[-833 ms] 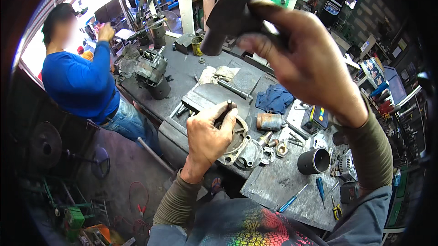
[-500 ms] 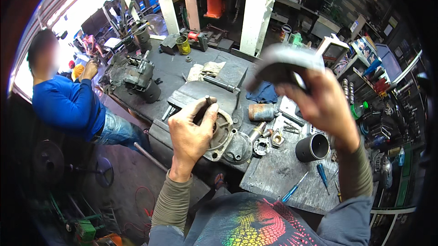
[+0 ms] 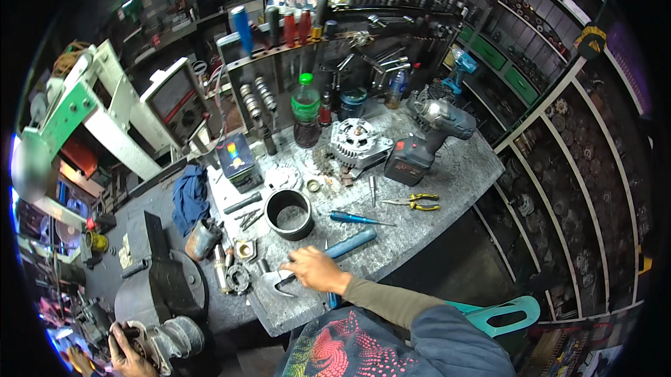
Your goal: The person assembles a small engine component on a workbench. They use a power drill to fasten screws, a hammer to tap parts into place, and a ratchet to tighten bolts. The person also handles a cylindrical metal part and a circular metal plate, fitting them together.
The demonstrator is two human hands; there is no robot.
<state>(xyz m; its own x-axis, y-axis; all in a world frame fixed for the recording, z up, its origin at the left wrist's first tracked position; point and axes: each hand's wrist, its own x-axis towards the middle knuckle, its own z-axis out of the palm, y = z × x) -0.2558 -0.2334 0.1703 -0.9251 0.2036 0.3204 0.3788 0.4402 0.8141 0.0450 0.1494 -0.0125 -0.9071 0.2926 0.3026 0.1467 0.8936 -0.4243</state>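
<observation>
My right hand (image 3: pixel 318 270) is closed over the neck of a claw hammer (image 3: pixel 355 243) with a blue handle, which lies on the metal-topped bench. Its grey head (image 3: pixel 276 283) shows beyond my fingers, near the bench's front edge. At the lower left, my left hand (image 3: pixel 131 357) is at a metal housing (image 3: pixel 155 345) beside the vise (image 3: pixel 157 296). A short dark rod (image 3: pixel 114 335) appears to be pinched between its fingers, partly hidden. Beyond the right hand stands a dark open cylinder sleeve (image 3: pixel 311 219). A blue screwdriver (image 3: pixel 353 217) lies beside it.
An alternator (image 3: pixel 358 140), a cordless impact wrench (image 3: pixel 426 150) and a green-capped bottle (image 3: pixel 305 111) stand at the back of the bench. Yellow-handled pliers (image 3: pixel 423 201) lie towards the right. A blue rag (image 3: pixel 190 198) and a rusty cylinder (image 3: pixel 203 239) are left of the sleeve. Another person's hand (image 3: pixel 80 361) shows far left.
The view has swung right. My right hand has come down from the air to the bench, where it grips the hammer; the object it held before is blurred. My left hand stays at the housing.
</observation>
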